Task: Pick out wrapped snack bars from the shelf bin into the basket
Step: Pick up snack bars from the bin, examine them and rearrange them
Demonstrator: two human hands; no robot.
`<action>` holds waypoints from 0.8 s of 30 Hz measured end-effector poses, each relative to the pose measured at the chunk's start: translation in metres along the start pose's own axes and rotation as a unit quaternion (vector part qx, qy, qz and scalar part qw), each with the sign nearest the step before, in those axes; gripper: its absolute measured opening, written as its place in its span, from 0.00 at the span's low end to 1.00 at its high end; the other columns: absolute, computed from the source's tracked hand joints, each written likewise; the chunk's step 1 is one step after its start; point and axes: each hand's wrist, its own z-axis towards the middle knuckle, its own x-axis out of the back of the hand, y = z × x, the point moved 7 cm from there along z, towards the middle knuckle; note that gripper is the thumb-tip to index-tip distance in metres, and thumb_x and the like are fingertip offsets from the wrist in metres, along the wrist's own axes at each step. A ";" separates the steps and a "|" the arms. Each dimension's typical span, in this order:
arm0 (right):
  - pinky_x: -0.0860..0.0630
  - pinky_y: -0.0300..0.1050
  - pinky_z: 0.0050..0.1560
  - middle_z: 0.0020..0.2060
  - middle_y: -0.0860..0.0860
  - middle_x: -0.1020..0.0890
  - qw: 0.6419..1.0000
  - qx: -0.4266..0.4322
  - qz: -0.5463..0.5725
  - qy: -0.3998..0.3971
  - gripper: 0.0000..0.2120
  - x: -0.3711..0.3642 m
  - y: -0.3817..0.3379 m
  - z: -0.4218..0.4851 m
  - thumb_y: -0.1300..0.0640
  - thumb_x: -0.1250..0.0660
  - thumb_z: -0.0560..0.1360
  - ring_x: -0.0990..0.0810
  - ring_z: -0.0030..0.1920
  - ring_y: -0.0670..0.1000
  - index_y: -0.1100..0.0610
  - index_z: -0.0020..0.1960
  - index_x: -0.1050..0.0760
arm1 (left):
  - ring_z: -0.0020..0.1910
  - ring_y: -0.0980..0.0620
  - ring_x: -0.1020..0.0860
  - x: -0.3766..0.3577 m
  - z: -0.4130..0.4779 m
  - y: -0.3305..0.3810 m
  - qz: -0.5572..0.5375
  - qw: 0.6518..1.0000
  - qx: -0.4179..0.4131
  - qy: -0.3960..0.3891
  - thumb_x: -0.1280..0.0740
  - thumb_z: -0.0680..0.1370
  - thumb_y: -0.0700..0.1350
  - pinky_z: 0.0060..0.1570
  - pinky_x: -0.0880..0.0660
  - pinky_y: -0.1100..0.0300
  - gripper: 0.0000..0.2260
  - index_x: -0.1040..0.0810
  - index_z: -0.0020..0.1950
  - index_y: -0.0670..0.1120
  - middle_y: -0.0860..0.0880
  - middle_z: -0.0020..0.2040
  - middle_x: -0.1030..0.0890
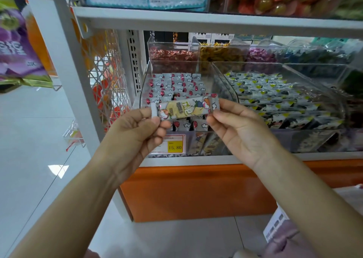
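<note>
Both hands hold one snack bar (186,108) level in front of the clear bin (198,142) on the shelf (196,160). The left hand (135,132) pinches its left sealed end and the right hand (241,132) pinches the right end. More bars (172,85) of the same kind stand packed in the bin behind it. The bar looks light, with a firm core under a slick, crinkly wrapper. A pinch across the middle should hold surer than the thin end flaps. The basket cannot be made out clearly.
</note>
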 end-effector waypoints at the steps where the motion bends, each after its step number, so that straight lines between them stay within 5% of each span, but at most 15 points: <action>1: 0.22 0.36 0.36 0.38 0.56 0.16 1.000 0.000 0.002 0.004 0.13 0.001 -0.001 0.000 0.74 0.38 0.72 0.17 0.34 0.49 0.65 0.54 0.24 | 0.27 0.59 0.24 -0.001 -0.001 0.001 0.002 1.000 -0.003 -0.008 0.40 0.78 0.35 0.27 0.26 0.70 0.08 0.31 0.57 0.39 0.47 0.33 0.18; 6: 0.21 0.40 0.34 0.37 0.56 0.19 1.000 0.000 -0.014 0.013 0.09 0.003 -0.001 -0.001 0.64 0.32 0.71 0.18 0.33 0.49 0.62 0.51 0.24 | 0.28 0.57 0.22 -0.003 -0.003 0.005 0.061 0.997 -0.046 -0.020 0.40 0.77 0.34 0.28 0.25 0.69 0.05 0.27 0.51 0.39 0.45 0.35 0.17; 9: 0.21 0.41 0.33 0.35 0.53 0.21 0.997 0.003 -0.080 0.014 0.12 0.003 -0.001 -0.003 0.54 0.28 0.64 0.19 0.32 0.49 0.59 0.43 0.25 | 0.30 0.55 0.21 -0.004 -0.004 0.005 0.112 0.991 -0.066 -0.020 0.40 0.78 0.34 0.30 0.24 0.67 0.09 0.28 0.57 0.37 0.44 0.37 0.17; 14: 0.21 0.39 0.35 0.39 0.56 0.22 0.988 0.044 -0.146 0.008 0.05 0.003 -0.002 -0.001 0.67 0.33 0.73 0.19 0.33 0.49 0.60 0.43 0.28 | 0.33 0.52 0.19 -0.003 -0.002 0.001 0.085 0.996 -0.034 0.002 0.35 0.75 0.40 0.31 0.23 0.63 0.06 0.23 0.51 0.43 0.43 0.42 0.16; 18: 0.21 0.41 0.42 0.52 0.57 0.21 0.974 0.069 -0.212 -0.030 0.14 -0.002 -0.003 -0.001 0.75 0.36 0.71 0.17 0.46 0.52 0.58 0.49 0.23 | 0.33 0.55 0.21 0.000 -0.003 0.004 0.129 0.990 -0.058 0.016 0.33 0.70 0.47 0.32 0.25 0.66 0.17 0.22 0.57 0.42 0.46 0.40 0.18; 24: 0.20 0.42 0.44 0.50 0.59 0.18 0.964 0.092 -0.249 -0.033 0.08 -0.003 -0.004 -0.002 0.64 0.30 0.71 0.18 0.50 0.56 0.56 0.49 0.19 | 0.37 0.54 0.19 0.002 -0.005 0.008 0.181 0.979 -0.084 0.030 0.32 0.70 0.45 0.41 0.21 0.65 0.16 0.21 0.57 0.44 0.46 0.41 0.16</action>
